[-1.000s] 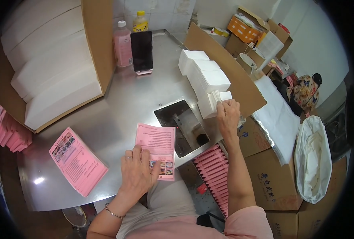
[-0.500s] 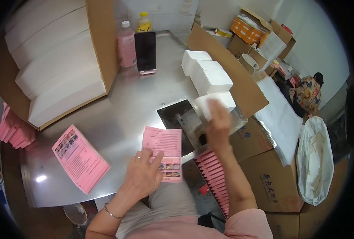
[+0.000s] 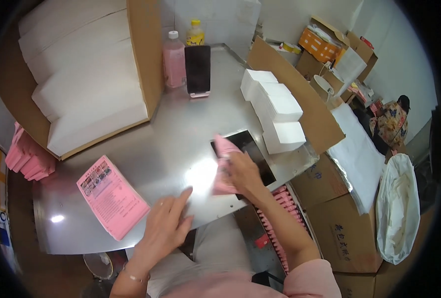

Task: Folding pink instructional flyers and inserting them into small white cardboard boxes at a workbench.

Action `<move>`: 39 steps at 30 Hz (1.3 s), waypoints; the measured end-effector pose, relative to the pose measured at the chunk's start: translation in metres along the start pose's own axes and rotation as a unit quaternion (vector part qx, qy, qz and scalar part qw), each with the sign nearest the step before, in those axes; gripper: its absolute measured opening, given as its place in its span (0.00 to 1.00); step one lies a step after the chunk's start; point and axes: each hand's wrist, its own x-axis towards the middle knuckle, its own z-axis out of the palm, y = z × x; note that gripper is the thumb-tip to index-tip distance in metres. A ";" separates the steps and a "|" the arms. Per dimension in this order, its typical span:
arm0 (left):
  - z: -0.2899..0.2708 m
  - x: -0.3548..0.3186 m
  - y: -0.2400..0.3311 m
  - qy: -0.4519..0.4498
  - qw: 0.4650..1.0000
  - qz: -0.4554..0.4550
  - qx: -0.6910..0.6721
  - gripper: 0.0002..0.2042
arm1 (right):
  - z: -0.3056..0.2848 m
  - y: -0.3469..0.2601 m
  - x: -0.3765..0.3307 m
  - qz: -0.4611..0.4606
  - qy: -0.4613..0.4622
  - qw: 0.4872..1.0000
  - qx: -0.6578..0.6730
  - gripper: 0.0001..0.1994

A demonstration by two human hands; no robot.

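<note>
My right hand (image 3: 246, 175) grips a pink printed paper sleeve (image 3: 224, 171), blurred by motion, above the near-left edge of a dark rectangular opening (image 3: 257, 155) in the steel table. My left hand (image 3: 167, 216) is open over the front edge, fingers spread and holding nothing. Left of it lies a stack of pink printed sleeves (image 3: 112, 198) with small pictures at the top end. Beyond the opening, white folded napkins (image 3: 282, 107) stand in stacked blocks along a cardboard flap.
A big carton (image 3: 142, 59) of white napkins fills the left rear. A phone (image 3: 198, 70) on a stand and two bottles (image 3: 174, 59) are at the back. Pink packets (image 3: 285, 203) fill a container below the table. To the right are cartons (image 3: 343, 231), a white sack (image 3: 398, 208) and another person (image 3: 393, 121).
My right hand has come left from the napkins and taken up the pink sleeve that lay flat under my left hand. My left hand has let go of it. The view has shifted slightly.
</note>
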 end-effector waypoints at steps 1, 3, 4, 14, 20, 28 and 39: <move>-0.002 0.000 -0.004 0.000 1.000 0.001 -0.001 0.29 | -0.004 0.008 -0.004 0.117 -0.019 0.993 -0.009 0.08; -0.010 -0.015 -0.006 0.027 0.997 0.078 0.011 0.18 | -0.027 0.004 0.002 0.116 -0.250 0.947 -0.163 0.07; -0.017 -0.019 -0.011 0.079 0.995 0.054 0.036 0.14 | -0.037 -0.004 -0.003 0.093 -0.217 0.960 -0.151 0.06; -0.077 -0.049 -0.071 0.104 0.930 -0.161 0.314 0.09 | -0.091 0.049 0.011 0.097 0.178 0.927 -0.316 0.06; -0.020 -0.005 -0.030 0.128 0.982 0.003 0.136 0.09 | -0.096 0.059 0.016 0.103 0.200 0.943 -0.247 0.12; 0.031 0.021 -0.015 -0.002 0.992 0.073 0.099 0.36 | -0.038 -0.095 -0.069 -0.250 -0.102 0.960 0.072 0.20; 0.044 0.027 -0.007 0.030 0.981 0.003 0.189 0.37 | -0.048 -0.065 -0.019 -0.186 0.020 0.981 0.045 0.17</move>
